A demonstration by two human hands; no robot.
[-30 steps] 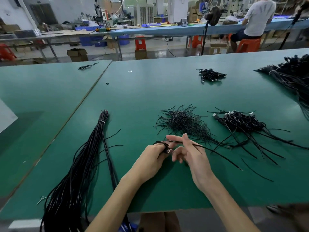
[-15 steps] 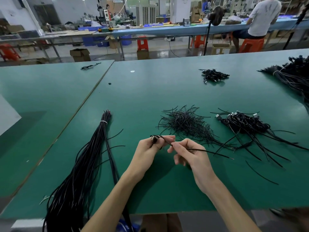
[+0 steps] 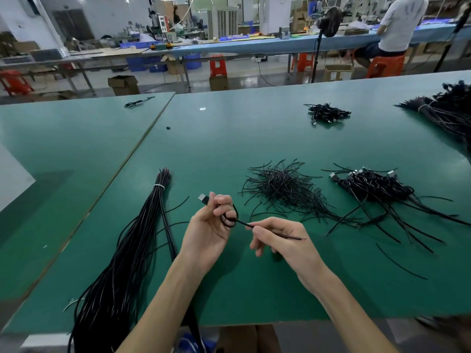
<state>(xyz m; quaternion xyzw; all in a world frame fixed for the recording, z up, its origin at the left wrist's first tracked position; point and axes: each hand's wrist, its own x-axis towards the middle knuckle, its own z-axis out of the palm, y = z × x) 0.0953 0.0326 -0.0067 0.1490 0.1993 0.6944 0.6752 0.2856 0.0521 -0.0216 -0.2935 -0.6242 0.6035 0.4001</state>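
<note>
My left hand holds a short black cable coiled into a small loop around its fingers, and the cable's metal plug sticks out above the fingertips. From the loop the cable's free end runs right through my right hand, which pinches it; the bare tip pokes out past the knuckles. Both hands hover over the green table.
A long tied bundle of black cables lies at the left and hangs off the front edge. A heap of thin black ties and a pile of coiled cables with plugs lie ahead. Smaller piles sit farther back. A seated person works at a far bench.
My left hand has turned and lifted, the plug now showing above its fingers. The free end has grown shorter as the cable wound into the loop; my right hand slid along it.
</note>
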